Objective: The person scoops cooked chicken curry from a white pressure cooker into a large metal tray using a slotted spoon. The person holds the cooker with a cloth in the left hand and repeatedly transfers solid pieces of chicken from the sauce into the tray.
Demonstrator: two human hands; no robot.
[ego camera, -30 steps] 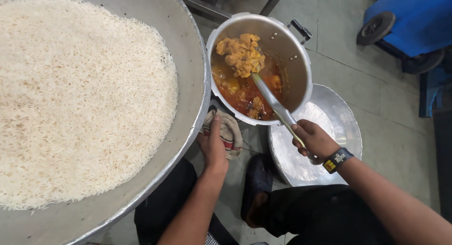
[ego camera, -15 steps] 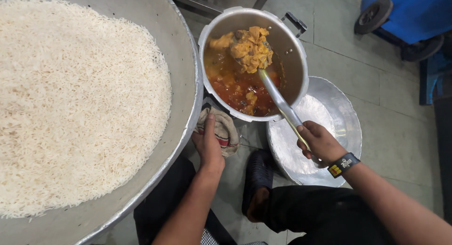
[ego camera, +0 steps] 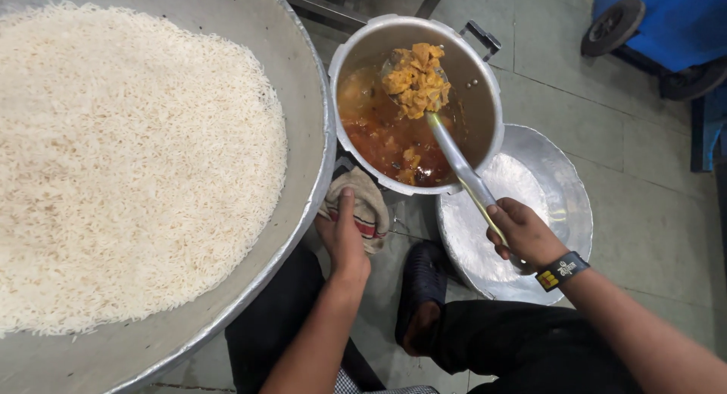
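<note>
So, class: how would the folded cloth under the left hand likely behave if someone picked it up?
The cloth looks floppy: it bunches in soft folds under the left hand. It is probably light, being thin fabric. It seems unlikely to slip, since it drapes against the rim of the wide rice pan.

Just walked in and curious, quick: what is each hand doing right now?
Left hand: closed on a beige striped cloth against the round metal pot.
Right hand: closed around the long metal ladle.
</note>
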